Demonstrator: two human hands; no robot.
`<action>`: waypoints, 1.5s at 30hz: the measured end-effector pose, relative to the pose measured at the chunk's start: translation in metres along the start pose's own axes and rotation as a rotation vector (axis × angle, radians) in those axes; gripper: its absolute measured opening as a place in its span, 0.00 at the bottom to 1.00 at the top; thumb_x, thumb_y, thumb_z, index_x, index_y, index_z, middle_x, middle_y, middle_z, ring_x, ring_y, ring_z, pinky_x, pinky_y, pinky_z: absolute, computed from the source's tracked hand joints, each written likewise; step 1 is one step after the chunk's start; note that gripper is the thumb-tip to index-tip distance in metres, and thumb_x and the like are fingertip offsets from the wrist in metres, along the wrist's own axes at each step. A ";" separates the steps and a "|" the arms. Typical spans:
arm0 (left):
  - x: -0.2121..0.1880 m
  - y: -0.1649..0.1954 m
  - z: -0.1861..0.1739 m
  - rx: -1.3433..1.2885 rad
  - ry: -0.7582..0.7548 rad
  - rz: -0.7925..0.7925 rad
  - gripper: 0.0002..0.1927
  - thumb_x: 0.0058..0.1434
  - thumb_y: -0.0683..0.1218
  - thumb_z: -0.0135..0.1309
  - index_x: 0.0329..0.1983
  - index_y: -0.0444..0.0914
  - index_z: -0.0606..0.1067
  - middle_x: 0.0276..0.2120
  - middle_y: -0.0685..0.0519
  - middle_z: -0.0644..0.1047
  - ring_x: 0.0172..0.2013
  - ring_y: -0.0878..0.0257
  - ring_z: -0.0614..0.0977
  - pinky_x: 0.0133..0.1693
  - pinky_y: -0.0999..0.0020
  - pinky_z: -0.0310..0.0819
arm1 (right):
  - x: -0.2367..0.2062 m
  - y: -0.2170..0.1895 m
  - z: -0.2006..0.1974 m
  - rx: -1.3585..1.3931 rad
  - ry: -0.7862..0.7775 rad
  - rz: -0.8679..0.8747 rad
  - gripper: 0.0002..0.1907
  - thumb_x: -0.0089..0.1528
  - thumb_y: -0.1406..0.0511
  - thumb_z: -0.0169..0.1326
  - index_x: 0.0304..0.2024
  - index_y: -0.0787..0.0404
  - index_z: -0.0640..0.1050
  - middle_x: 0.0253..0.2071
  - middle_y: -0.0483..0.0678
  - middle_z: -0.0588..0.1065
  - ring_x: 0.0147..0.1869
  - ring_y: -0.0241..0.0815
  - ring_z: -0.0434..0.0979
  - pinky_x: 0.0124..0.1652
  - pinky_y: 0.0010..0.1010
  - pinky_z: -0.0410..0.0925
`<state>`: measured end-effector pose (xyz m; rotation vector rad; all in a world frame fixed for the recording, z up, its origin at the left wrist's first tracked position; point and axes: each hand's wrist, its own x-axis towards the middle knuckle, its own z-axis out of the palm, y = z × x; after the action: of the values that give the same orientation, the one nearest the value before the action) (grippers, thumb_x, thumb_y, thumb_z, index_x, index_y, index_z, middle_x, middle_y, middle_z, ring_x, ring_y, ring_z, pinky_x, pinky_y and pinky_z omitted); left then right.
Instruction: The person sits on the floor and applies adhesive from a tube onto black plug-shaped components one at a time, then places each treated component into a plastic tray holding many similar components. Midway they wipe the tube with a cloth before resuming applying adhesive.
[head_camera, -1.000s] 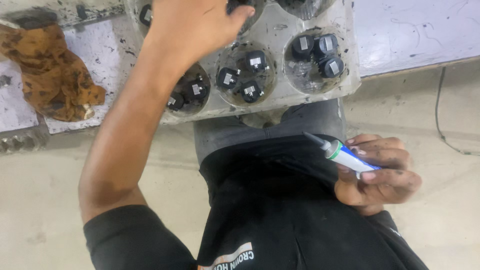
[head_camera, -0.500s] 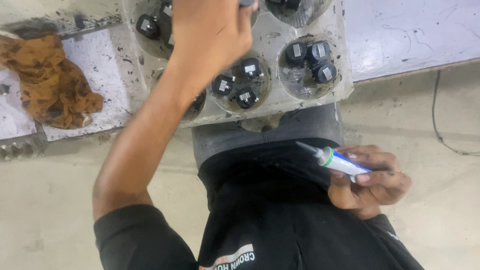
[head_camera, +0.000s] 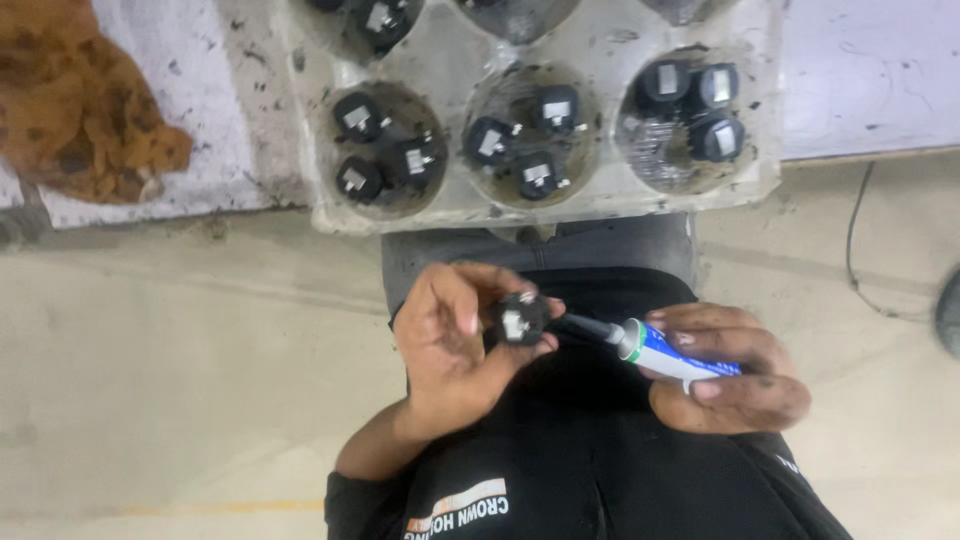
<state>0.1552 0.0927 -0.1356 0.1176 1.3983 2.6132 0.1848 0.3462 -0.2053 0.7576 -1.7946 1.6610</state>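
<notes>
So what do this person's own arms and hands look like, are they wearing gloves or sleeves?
No gloves: both hands are bare. The left hand has a bare forearm, and a short black sleeve begins near the bottom edge of the picture. The right hand shows dark, greasy-looking smudges on its fingers; its arm is mostly out of view. No rings, watch or bands are visible on either hand.
</notes>
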 end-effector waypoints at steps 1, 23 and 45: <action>-0.003 -0.004 -0.007 0.023 0.031 0.010 0.21 0.62 0.27 0.60 0.47 0.39 0.66 0.51 0.41 0.76 0.52 0.54 0.85 0.48 0.62 0.90 | 0.001 -0.001 0.003 -0.034 -0.048 -0.013 0.24 0.53 0.70 0.70 0.44 0.58 0.69 0.43 0.55 0.75 0.47 0.53 0.82 0.44 0.42 0.83; -0.001 0.000 -0.020 0.303 -0.004 0.011 0.24 0.62 0.25 0.60 0.60 0.31 0.75 0.56 0.47 0.75 0.52 0.62 0.84 0.53 0.68 0.88 | 0.018 -0.006 0.037 -0.200 -0.028 -0.169 0.14 0.50 0.75 0.65 0.33 0.59 0.74 0.35 0.53 0.73 0.44 0.47 0.80 0.39 0.41 0.83; -0.004 -0.021 -0.032 0.103 0.014 -0.054 0.26 0.64 0.30 0.61 0.64 0.33 0.72 0.57 0.46 0.78 0.56 0.62 0.82 0.56 0.70 0.84 | 0.013 -0.007 0.041 -0.239 -0.041 -0.127 0.14 0.52 0.74 0.65 0.34 0.59 0.72 0.35 0.53 0.73 0.43 0.48 0.79 0.39 0.41 0.83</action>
<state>0.1570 0.0766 -0.1707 0.0740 1.5194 2.5038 0.1798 0.3049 -0.1930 0.7844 -1.8894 1.3301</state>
